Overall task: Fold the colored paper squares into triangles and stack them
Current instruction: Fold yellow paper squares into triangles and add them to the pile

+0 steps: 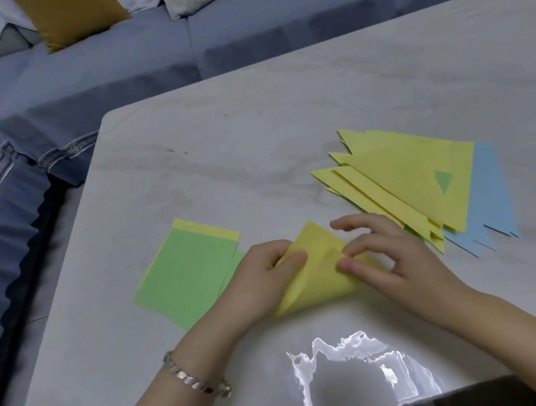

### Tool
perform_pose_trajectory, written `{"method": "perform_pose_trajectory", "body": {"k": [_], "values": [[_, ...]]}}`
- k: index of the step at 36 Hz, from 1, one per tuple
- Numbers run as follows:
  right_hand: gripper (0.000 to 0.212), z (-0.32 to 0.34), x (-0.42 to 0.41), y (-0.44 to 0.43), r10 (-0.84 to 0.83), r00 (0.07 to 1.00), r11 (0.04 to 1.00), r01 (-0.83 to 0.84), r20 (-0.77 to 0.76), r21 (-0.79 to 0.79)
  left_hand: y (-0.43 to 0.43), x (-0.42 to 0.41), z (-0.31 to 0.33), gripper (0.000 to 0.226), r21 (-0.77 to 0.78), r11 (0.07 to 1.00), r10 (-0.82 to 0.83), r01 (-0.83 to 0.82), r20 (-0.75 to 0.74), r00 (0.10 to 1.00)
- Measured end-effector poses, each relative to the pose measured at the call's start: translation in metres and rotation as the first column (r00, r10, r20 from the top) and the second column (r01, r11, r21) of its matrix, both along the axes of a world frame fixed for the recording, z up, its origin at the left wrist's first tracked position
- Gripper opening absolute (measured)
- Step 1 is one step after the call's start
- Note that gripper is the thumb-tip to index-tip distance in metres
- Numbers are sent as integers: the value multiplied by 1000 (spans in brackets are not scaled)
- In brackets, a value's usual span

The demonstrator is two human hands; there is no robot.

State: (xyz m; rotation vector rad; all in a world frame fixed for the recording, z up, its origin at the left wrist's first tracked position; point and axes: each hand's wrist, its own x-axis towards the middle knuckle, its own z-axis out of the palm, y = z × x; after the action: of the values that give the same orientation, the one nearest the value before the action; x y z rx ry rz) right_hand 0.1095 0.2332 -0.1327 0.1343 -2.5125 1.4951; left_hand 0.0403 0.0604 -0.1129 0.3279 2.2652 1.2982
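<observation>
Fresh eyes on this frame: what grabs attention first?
Centre front, the left hand and right hand hold a half-folded yellow paper sheet, its fold not yet pressed flat on the pale marble-look table. To the right lies a fanned stack of yellow folded paper triangles over blue folded paper triangles. To the left is a pile of green paper squares.

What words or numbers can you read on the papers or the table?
None: no words, numbers or labels can be read anywhere.
The only mark is a small green triangle shape on the top yellow triangle of the stack, and it has no letters on it.
The yellow paper being folded is blank.
</observation>
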Motion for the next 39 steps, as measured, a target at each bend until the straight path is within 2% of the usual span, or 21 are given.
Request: {"method": "perform_pose_trajectory", "body": {"k": [3, 7, 8, 10, 14, 24, 39], "values": [[17, 7, -5, -4, -62, 987, 980, 88, 147, -178, 4, 8, 3, 32, 45, 998, -49, 47, 40, 998], [14, 8, -8, -7, -132, 968, 944, 189, 214, -270, 5, 15, 8, 43, 110, 994, -19, 16, 32, 999], [14, 8, -8, -8, -143, 966, 939, 201, 216, -280, 6, 17, 8, 39, 128, 992, 3, -3, -2, 1000], [14, 8, -7, -11, -159, 964, 927, 220, 211, -305, 9, 20, 5, 11, 155, 986, 81, -68, -81, 993], [17, 10, -5, -15, -211, 956, 882, 276, 205, -382, 12, 24, -3, 33, 203, 959, 232, -198, -162, 959], [26, 18, 1, -16, -184, 963, 910, 243, 199, -336, 13, 34, 6, 31, 247, 937, 300, -245, -215, 929], [28, 21, -1, -15, -159, 973, 921, 207, 168, -331, 15, 38, 12, 35, 297, 918, 319, -264, -152, 936]]}}
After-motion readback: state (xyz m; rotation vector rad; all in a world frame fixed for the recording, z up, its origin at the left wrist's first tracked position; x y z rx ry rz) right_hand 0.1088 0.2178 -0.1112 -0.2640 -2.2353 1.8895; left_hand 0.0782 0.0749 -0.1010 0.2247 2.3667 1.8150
